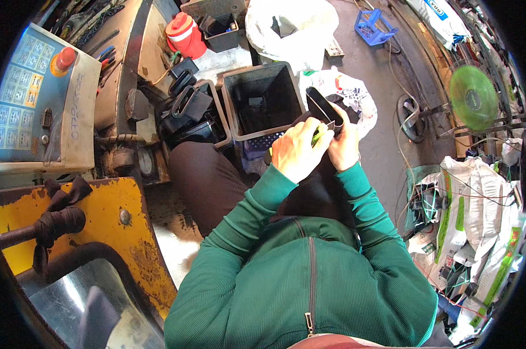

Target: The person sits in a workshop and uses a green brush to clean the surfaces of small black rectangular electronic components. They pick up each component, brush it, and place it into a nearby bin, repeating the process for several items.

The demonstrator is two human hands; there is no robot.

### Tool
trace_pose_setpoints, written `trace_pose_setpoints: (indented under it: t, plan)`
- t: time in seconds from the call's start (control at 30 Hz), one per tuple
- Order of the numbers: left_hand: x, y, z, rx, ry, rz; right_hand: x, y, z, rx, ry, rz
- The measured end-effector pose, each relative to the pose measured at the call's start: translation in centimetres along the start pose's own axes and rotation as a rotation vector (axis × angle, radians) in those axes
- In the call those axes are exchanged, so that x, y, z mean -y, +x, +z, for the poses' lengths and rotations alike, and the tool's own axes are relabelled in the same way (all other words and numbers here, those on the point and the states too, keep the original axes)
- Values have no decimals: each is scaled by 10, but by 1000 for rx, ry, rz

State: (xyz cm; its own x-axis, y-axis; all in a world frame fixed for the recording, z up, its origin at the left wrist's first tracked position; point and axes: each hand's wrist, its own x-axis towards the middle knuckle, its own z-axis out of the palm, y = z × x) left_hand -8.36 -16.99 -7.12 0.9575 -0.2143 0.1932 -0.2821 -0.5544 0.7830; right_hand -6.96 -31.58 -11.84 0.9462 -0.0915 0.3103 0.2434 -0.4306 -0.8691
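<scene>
Two hands meet over my lap. My right hand clamps its fingers round a black plastic loop, tilted up for access; my left hand closes on a small green tool against its edge. A dark bin stands just ahead, more loops piled left.

Grey concrete floor, yellow worn machine guard, control panel, green fan, white sacks
</scene>
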Motion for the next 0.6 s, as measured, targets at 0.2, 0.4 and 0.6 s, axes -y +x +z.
trace_pose_setpoints:
  t: [0.2,0.4,0.6]
  plan:
    - [13,7,7,-61,-25,-5,-4,-2,-2,-2,-246,25]
    - [33,32,14,-104,-48,-60,-2,3,-3,-36,-139,18]
    - [74,56,15,-116,3,-220,6,8,-11,-15,-28,46]
